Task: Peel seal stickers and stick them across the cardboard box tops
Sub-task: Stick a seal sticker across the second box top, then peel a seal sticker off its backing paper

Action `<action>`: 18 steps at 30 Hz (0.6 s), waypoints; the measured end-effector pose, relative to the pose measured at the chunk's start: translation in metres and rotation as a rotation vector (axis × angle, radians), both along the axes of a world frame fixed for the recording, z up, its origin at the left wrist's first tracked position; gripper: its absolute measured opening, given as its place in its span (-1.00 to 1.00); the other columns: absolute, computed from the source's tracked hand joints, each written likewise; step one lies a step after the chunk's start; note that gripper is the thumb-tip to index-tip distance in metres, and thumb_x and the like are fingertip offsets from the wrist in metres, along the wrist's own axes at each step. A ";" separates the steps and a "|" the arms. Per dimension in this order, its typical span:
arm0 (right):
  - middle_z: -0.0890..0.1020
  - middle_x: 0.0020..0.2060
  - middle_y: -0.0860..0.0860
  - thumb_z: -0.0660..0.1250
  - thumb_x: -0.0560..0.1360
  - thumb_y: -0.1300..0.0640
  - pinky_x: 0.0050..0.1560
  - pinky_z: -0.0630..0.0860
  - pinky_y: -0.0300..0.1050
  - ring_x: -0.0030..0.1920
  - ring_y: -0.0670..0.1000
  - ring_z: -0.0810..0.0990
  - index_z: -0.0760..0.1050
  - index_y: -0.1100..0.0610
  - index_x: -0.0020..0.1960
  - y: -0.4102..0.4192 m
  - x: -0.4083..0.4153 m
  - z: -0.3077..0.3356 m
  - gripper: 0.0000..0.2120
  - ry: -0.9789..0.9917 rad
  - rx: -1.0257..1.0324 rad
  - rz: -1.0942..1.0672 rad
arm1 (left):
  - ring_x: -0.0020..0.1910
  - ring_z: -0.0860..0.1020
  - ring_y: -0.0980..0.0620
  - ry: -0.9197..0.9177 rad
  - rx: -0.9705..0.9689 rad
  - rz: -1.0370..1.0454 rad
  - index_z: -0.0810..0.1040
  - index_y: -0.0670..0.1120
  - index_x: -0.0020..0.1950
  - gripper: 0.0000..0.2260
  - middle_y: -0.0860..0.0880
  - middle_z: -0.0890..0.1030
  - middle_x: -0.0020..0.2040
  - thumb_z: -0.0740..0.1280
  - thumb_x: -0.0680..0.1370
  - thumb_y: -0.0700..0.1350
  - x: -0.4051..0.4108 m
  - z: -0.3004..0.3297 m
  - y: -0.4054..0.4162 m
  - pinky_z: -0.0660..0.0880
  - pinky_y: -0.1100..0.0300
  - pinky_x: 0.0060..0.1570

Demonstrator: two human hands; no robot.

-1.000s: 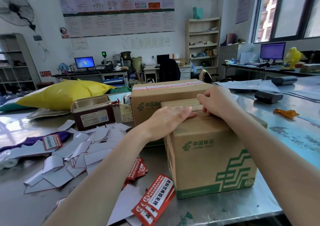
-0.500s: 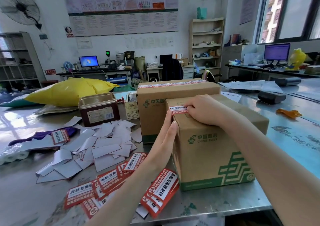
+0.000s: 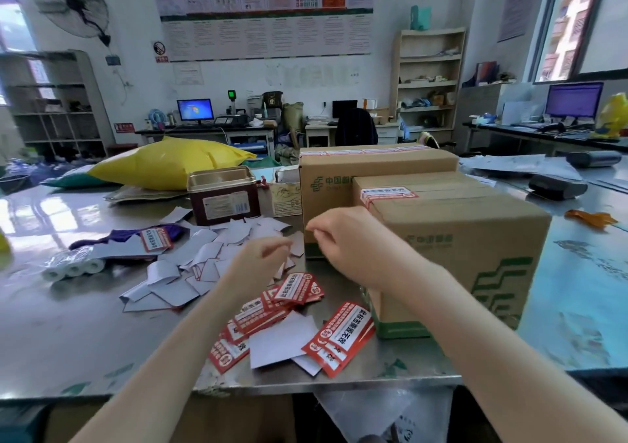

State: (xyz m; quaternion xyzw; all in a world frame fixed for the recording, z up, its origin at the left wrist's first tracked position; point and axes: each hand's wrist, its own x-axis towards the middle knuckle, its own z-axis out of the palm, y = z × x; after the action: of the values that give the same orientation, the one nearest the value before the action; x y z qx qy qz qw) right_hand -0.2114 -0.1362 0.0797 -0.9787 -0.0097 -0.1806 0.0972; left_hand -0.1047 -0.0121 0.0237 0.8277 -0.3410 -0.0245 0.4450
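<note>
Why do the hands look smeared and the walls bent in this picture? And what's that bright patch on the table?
Head view: both hands, left and right, are motion-blurred at the fingertips, while the near box and the stickers stay sharp. The wide-angle lens bows the shelves and the window frame. The metal table mirrors window light as glare at far left.

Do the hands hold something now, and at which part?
Nothing that shows: left hand and right hand hover with loosely curled, blurred fingers, off the box.
</note>
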 end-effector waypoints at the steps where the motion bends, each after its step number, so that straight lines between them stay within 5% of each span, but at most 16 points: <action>1: 0.60 0.07 0.11 0.09 0.59 0.19 0.03 0.57 -0.03 0.00 0.06 0.59 0.47 0.17 0.23 0.006 0.005 -0.009 -0.71 0.031 -0.003 0.017 | 0.06 0.48 0.14 -0.005 0.061 0.015 0.47 -0.09 0.31 -0.71 -0.03 0.56 0.21 0.19 0.60 -0.13 0.007 -0.006 0.007 0.38 0.29 0.02; 8: 0.57 0.13 0.04 0.28 0.52 0.08 0.05 0.56 -0.09 0.04 0.00 0.57 0.45 0.09 0.26 0.007 0.044 -0.077 -0.68 0.215 0.148 0.001 | 0.25 0.44 0.07 -0.116 0.402 -0.036 0.44 0.03 0.34 -0.60 0.04 0.46 0.33 0.34 0.50 -0.01 0.033 -0.041 0.032 0.37 0.09 0.27; 15: 0.61 0.06 0.01 0.28 0.52 0.08 -0.01 0.56 -0.05 -0.05 -0.03 0.58 0.52 0.05 0.19 -0.007 0.069 -0.109 -0.75 0.287 0.114 0.041 | 0.08 0.54 0.09 -0.072 0.514 -0.089 0.55 0.14 0.19 -0.57 0.08 0.59 0.16 0.29 0.39 0.26 0.063 -0.059 0.025 0.48 0.03 0.14; 18: 0.63 -0.10 0.00 0.16 0.56 0.03 -0.09 0.56 -0.06 -0.14 -0.03 0.59 0.56 0.06 0.06 -0.011 0.074 -0.107 -0.76 0.171 0.093 0.009 | -0.02 0.58 0.07 -0.009 0.439 -0.083 0.61 0.04 0.09 -0.72 0.03 0.64 0.02 0.27 0.50 0.15 0.073 -0.055 0.016 0.52 0.12 0.02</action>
State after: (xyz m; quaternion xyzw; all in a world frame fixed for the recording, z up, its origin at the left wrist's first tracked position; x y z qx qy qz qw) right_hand -0.1374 -0.1473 -0.0277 -0.9849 0.0028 -0.0963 0.1439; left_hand -0.0313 0.0037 -0.0317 0.8901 -0.3631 -0.1129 0.2513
